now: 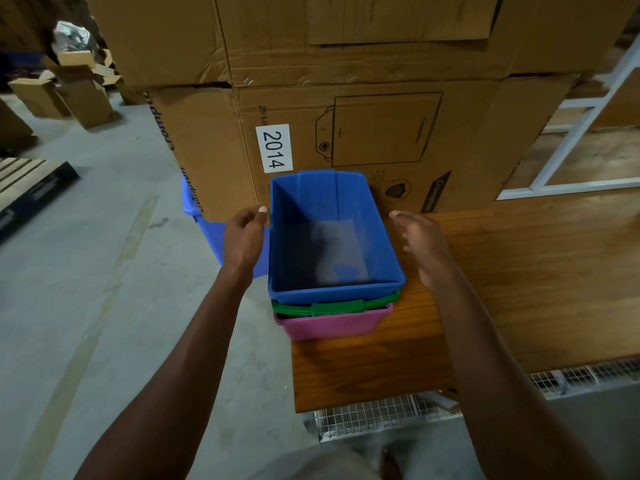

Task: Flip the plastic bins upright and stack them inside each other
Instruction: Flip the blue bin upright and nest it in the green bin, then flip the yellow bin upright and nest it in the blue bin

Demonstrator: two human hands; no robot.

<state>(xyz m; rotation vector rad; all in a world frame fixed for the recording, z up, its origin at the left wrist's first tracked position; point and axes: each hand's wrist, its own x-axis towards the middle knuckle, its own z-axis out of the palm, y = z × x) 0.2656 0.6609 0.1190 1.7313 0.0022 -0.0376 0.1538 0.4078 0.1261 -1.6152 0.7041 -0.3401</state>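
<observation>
Three upright bins sit nested on the left end of a wooden table (519, 289). The dark blue bin (332, 233) is on top and empty, a green bin (332, 306) shows only its rim beneath it, and a pink bin (329, 325) is at the bottom. My left hand (244, 237) hovers beside the blue bin's left rim, fingers loosely curled, holding nothing. To the right of the bin, my right hand (420, 244) floats just off the rim with fingers apart. A lighter blue bin (211, 230) lies partly hidden behind my left hand and the cardboard box.
Large stacked cardboard boxes (363, 126) stand right behind the bins. A white metal frame (571, 147) leans at the right. Wire mesh (381, 417) shows under the table edge. Concrete floor (86, 254) stretches left, with a pallet (31, 188) and loose cartons (69, 91) farther back.
</observation>
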